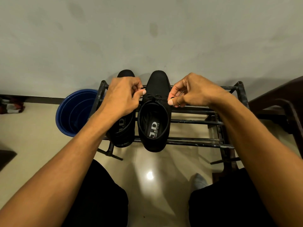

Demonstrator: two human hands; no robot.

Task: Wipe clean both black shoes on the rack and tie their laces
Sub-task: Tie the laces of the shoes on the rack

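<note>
Two black shoes stand side by side on the top bars of a black metal rack (196,122), toes toward the wall. The right shoe (156,82) shows its insole print and a black lace (154,96) stretched across its throat. My left hand (122,97) pinches one lace end at the shoe's left side. My right hand (191,91) pinches the other end at the right side. The left shoe (122,128) is largely hidden under my left hand and forearm.
A blue plastic bucket (73,112) stands on the floor left of the rack. A dark wooden piece of furniture (282,110) is at the right. A grey cloth (199,181) lies on the glossy tiled floor by my right knee. The wall is just behind the rack.
</note>
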